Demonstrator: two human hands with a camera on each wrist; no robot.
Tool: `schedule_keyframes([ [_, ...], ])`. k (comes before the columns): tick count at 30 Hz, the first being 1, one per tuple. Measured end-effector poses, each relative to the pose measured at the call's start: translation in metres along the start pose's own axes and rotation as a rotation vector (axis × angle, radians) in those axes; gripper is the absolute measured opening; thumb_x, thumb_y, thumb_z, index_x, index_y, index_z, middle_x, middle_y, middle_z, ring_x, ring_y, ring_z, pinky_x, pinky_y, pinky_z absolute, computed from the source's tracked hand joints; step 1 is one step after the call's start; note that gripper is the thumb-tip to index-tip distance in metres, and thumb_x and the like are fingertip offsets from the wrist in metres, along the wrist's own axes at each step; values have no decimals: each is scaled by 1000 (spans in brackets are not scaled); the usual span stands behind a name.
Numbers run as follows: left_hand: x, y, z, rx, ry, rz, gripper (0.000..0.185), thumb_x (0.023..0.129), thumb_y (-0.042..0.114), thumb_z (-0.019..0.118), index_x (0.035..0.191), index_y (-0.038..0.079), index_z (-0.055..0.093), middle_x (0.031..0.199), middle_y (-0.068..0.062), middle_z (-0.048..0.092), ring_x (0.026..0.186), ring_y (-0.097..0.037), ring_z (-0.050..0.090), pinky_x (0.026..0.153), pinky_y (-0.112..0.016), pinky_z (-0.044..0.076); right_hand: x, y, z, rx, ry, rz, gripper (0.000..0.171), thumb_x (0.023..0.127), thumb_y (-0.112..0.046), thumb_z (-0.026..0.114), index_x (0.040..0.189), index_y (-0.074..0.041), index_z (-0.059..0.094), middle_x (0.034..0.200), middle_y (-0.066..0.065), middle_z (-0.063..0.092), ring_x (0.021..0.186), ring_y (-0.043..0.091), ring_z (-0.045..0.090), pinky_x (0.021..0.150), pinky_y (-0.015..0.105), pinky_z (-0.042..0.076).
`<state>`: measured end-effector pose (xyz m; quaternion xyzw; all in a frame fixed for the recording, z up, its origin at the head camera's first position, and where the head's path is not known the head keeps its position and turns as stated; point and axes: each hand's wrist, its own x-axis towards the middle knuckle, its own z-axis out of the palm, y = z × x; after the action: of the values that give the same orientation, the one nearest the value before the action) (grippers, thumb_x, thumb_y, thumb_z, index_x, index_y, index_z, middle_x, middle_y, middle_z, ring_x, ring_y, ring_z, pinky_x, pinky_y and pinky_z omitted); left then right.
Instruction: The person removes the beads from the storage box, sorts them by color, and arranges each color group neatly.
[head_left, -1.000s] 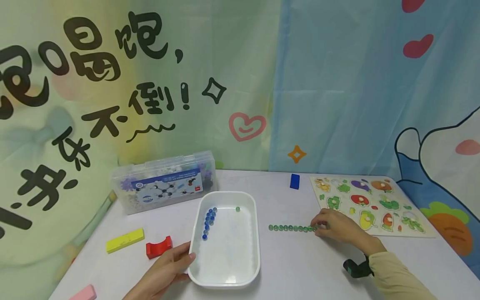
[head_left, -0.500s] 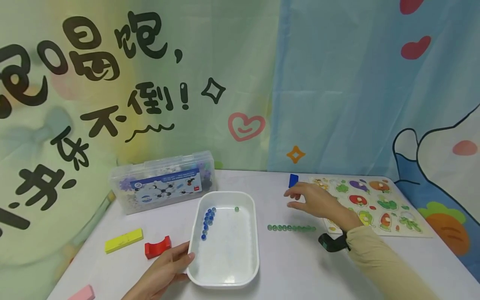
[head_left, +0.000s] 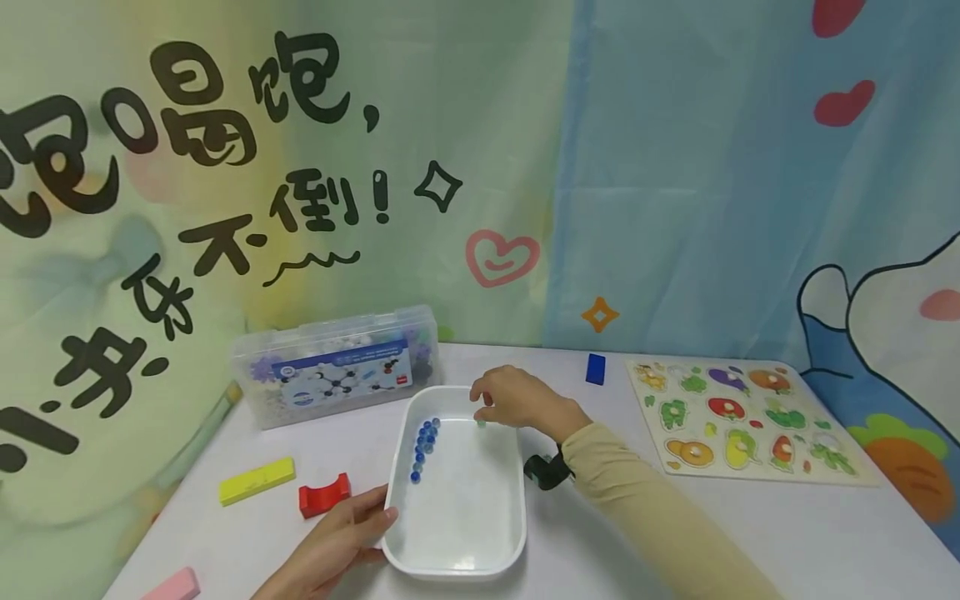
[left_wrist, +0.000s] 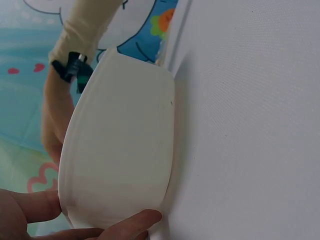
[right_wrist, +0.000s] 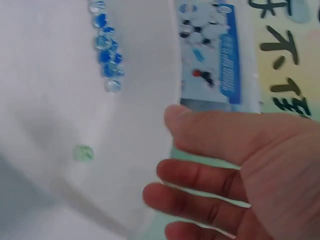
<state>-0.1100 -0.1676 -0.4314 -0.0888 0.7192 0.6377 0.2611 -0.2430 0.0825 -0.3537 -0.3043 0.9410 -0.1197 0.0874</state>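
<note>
A white rectangular tray point(head_left: 457, 525) lies on the table, with a cluster of blue glass marbles point(head_left: 425, 442) along its left side. My left hand point(head_left: 337, 533) grips the tray's left edge; the left wrist view shows the thumb at the rim and fingers below the tray's wall point(left_wrist: 120, 135). My right hand point(head_left: 521, 404) hovers over the far right part of the tray, its fingers loosely bent and holding nothing. Just below it lies one green marble point(head_left: 481, 422), seen apart from the fingers in the right wrist view. The row of green marbles on the table is hidden behind my right arm.
Behind the tray stands a clear plastic case point(head_left: 337, 367). Left are a yellow block point(head_left: 257, 481), a red arched block point(head_left: 324, 496) and a pink block point(head_left: 174, 585). A blue block point(head_left: 596, 369) and a vegetable puzzle board point(head_left: 750, 425) lie at right.
My right hand has left the end of the green marble row and moved left, past the blue block, to above the tray. The left hand stays on the tray's edge.
</note>
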Motion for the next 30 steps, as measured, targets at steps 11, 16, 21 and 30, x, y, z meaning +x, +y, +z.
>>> schedule_keyframes([
  [11, 3, -1, 0, -3, 1, -20, 78, 92, 36, 64, 150, -2, 28, 151, -25, 36, 113, -25, 61, 91, -45, 56, 28, -11, 36, -293, -89, 143, 8, 85, -10, 72, 87, -5, 67, 90, 10, 68, 69, 15, 53, 62, 32, 54],
  [16, 3, -1, -2, -10, -4, -11, 78, 92, 36, 64, 150, -2, 27, 152, -25, 34, 116, -26, 60, 92, -45, 55, 34, -14, 39, -349, -99, 183, 8, 82, -7, 73, 89, -5, 68, 86, 9, 68, 65, 16, 53, 60, 31, 55],
  [21, 2, -2, -2, -12, -7, -5, 78, 92, 36, 64, 150, -1, 28, 151, -25, 35, 116, -26, 61, 91, -45, 56, 37, -16, 43, -397, -112, 179, 5, 86, -9, 68, 90, -6, 67, 86, 8, 67, 67, 16, 56, 63, 33, 57],
  [30, 2, -2, -2, -17, -21, 5, 79, 92, 36, 64, 151, -2, 26, 151, -26, 36, 115, -25, 61, 91, -46, 56, 40, -15, 49, -433, -63, 165, 6, 90, -6, 63, 87, -7, 68, 86, 8, 69, 74, 20, 67, 64, 36, 60],
])
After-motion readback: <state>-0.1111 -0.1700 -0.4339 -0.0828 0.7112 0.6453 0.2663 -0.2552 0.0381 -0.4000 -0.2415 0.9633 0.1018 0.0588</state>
